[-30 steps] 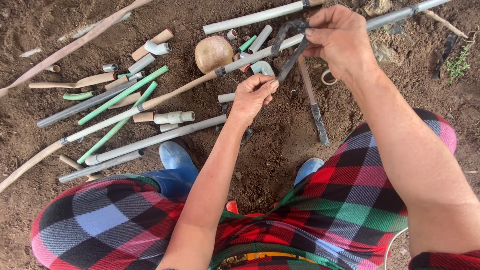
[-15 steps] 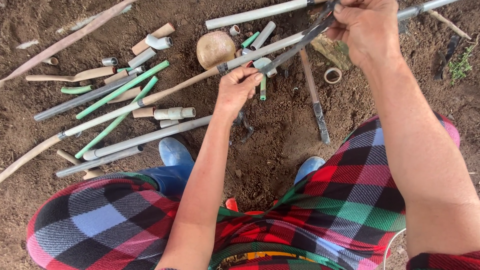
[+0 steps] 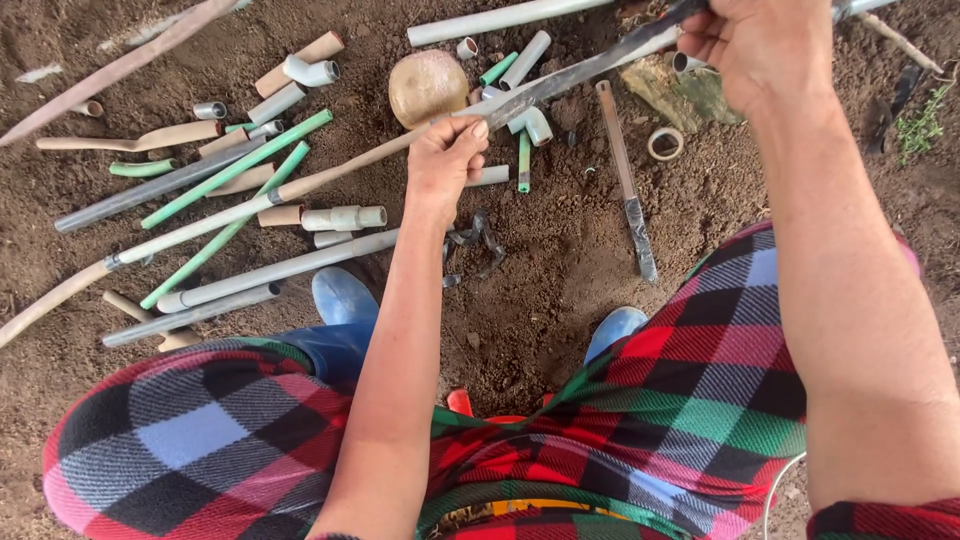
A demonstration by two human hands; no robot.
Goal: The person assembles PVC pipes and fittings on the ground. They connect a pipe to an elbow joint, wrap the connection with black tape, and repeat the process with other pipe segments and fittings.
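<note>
Left hand (image 3: 448, 160) pinches the tip of a long dark blade (image 3: 560, 82); right hand (image 3: 745, 45) is clenched on its far end, above the soil (image 3: 560, 250) near the round stone (image 3: 428, 87). Judgement: keep fingertips on the flat, off the edge, and keep both grips firm and level.

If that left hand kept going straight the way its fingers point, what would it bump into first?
The left hand points up the picture, pinching the long dark blade. Straight beyond it lies the round tan stone, probably the first thing met, though the stone rests lower, on the soil.
</note>
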